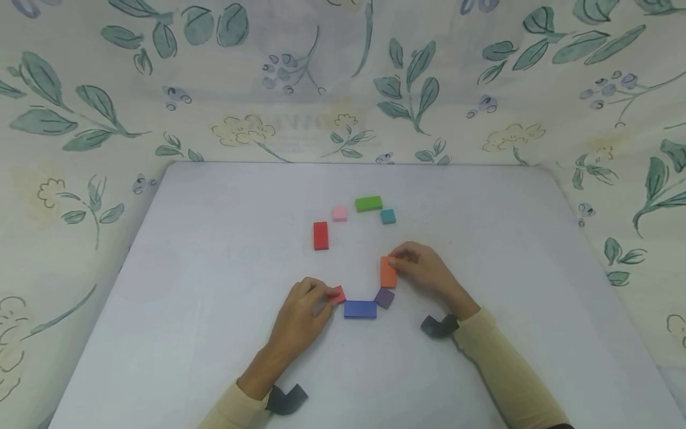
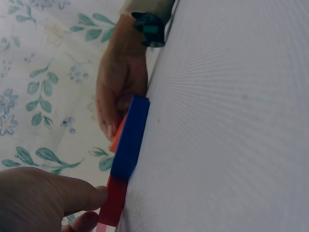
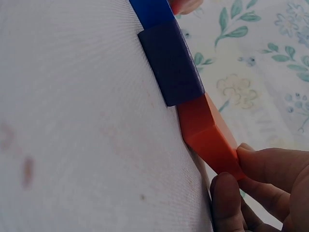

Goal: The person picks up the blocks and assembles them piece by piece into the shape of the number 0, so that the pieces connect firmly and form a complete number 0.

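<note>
My left hand [image 1: 301,314] pinches a small red block [image 1: 338,294] between thumb and fingers. That block meets the left end of a long blue block [image 1: 360,310], as the left wrist view shows too. My right hand [image 1: 427,273] grips the far end of an orange block [image 1: 388,276], its thumb [image 3: 263,162] on one face. Between the orange and blue blocks sits a small purple block [image 1: 384,298], turned at an angle; in the right wrist view the three form a joined chain. Part of the red block is hidden by my left fingers.
Farther back on the white table [image 1: 214,238] lie a red rectangular block [image 1: 320,236], a pink block [image 1: 340,213], a green block [image 1: 368,204] and a teal block [image 1: 388,216], in a loose arc. Floral cloth [image 1: 321,89] hangs behind the table. Dark wrist mounts [image 1: 439,326] sit at both cuffs.
</note>
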The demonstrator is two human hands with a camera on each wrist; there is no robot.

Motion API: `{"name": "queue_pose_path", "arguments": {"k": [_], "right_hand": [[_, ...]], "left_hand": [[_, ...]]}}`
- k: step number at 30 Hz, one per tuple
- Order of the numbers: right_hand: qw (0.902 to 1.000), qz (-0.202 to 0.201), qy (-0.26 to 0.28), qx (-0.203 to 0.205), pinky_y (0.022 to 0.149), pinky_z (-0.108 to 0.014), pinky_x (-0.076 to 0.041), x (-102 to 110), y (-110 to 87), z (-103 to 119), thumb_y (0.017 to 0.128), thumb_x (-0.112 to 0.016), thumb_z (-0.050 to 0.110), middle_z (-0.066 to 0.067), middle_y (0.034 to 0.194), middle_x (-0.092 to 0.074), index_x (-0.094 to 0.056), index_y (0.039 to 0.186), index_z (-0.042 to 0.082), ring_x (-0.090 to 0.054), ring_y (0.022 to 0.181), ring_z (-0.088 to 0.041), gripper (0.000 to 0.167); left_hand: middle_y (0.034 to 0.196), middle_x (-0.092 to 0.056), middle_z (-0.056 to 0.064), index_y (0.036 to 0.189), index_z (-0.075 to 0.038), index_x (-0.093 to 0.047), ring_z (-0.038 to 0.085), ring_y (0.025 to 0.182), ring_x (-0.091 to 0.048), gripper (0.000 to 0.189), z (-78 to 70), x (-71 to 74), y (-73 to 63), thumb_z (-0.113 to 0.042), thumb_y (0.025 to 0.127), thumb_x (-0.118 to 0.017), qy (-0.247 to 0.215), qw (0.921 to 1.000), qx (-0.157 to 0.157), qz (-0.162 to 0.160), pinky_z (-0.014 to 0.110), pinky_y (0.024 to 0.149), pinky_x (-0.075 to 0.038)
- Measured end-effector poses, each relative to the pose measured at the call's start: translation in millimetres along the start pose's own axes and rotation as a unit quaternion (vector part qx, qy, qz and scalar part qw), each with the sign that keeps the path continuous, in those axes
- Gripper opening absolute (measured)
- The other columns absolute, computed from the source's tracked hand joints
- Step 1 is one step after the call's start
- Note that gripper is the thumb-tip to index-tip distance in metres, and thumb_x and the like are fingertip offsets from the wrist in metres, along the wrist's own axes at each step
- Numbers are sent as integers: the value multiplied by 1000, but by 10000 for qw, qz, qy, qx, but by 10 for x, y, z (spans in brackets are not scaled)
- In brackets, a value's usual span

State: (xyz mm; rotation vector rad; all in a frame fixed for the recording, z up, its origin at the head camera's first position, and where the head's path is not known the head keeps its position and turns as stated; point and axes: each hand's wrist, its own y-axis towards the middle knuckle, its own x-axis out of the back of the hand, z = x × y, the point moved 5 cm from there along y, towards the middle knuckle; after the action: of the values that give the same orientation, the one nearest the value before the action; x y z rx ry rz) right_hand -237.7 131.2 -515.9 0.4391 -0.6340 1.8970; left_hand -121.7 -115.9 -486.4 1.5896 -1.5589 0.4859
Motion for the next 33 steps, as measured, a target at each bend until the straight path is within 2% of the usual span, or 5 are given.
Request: {"name": "queue_pose_path", "arguments": {"k": [14,21,27,33], "right_hand": [[10000,-14,-49,49,77,-31,-48,3,-21,17,95,-67,37,-2,100,-69,-70,111,15,-58,90,-20,27],[10000,-57,7,-2,89,-36,-50,8,-33,32,95,-68,27,-1,105,-68,-70,106,16,-58,100,-22,16],[9999,-66,-82,-41,94,-41,-51,-1,-26,22,95,-68,26,-1,107,-68,-70,107,16,-59,104,-22,15],[9999,-65,-105,-58,95,-42,-51,-3,-24,20,94,-69,28,0,108,-69,-71,108,17,-60,106,-22,18]], "left_hand": [[96,-62,1,100,-14,-75,18,95,-59,26,4,3,-2,-1,79,-81,-86,9999,-45,-53,31,81,-55],[96,-62,1,100,-14,-75,18,95,-59,26,4,2,-2,-1,79,-82,-113,9999,-47,-57,31,81,-55],[96,-62,1,101,-14,-75,17,95,-59,26,-1,4,0,-2,78,-82,-58,10000,-19,-46,31,80,-54],[96,-62,0,100,-14,-75,16,93,-58,27,-12,8,-5,-2,78,-83,-3,9998,-122,-123,29,78,-54]]}}
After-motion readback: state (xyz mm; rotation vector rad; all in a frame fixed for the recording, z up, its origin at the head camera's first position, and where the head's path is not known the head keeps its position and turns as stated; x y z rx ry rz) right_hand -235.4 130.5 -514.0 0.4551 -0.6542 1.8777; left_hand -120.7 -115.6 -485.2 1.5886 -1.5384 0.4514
